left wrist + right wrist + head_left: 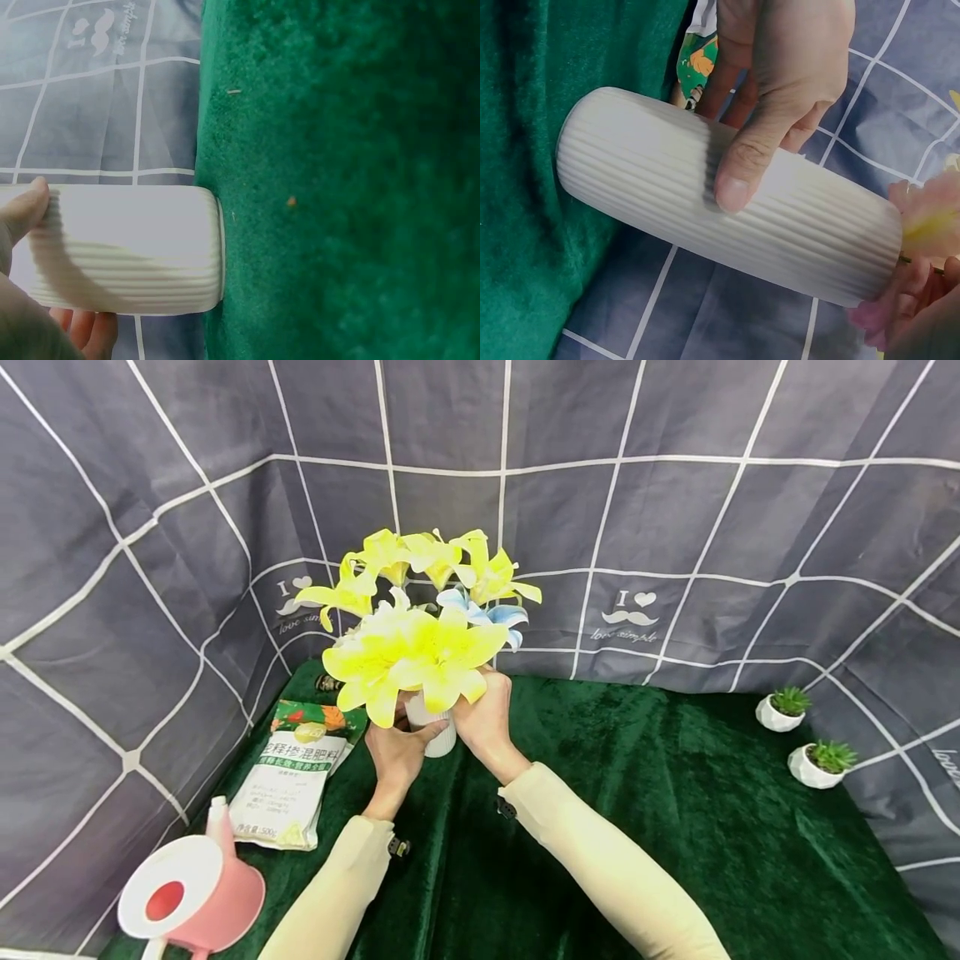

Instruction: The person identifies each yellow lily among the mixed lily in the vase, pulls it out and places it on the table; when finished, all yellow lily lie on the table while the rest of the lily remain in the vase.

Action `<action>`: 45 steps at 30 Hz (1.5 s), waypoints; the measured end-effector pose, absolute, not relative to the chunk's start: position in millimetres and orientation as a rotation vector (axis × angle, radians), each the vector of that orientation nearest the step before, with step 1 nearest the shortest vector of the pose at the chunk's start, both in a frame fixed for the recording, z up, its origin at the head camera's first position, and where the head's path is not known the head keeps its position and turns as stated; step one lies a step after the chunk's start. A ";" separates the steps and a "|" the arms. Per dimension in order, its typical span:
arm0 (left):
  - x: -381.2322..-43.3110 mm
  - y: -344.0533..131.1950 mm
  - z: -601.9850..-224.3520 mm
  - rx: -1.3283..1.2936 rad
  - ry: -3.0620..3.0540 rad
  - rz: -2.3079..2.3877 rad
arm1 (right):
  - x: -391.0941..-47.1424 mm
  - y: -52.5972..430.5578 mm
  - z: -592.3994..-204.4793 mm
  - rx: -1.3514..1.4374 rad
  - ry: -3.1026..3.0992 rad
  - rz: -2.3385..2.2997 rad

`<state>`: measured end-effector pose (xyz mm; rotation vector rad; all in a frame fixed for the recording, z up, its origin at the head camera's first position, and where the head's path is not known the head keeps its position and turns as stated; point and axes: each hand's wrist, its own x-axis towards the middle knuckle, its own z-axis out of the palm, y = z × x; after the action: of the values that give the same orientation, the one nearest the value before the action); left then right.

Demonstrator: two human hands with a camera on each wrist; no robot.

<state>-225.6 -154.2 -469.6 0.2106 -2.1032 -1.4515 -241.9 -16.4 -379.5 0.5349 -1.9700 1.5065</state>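
A white ribbed vase (442,739) stands on the green cloth, holding a bunch of artificial lilies. My left hand (396,753) grips it around the side; in the right wrist view the thumb (739,184) lies across the ribs. Up at the vase's mouth, my right hand (486,717) pinches a thin green flower stem (905,259) beside a pink bloom (934,217). Large yellow lilies (442,656) hide the vase's rim and part of both hands in the head view. A blue lily (498,612) shows behind them.
Left of the hands lies a white fertilizer bag (285,785), with a pink watering can (225,902) nearer me. Two small potted succulents (780,708) sit at the far right. Grey checked fabric (675,518) hangs behind the green cloth (600,793).
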 end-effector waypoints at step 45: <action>-225.2 -154.6 -470.8 0.212 -2.125 -1.402 | -227.5 -10.3 -356.6 0.497 -1.681 1.648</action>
<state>-225.2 -154.6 -470.8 0.2121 -2.1248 -1.4020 -227.5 -10.3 -356.6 0.4971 -1.6810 1.6482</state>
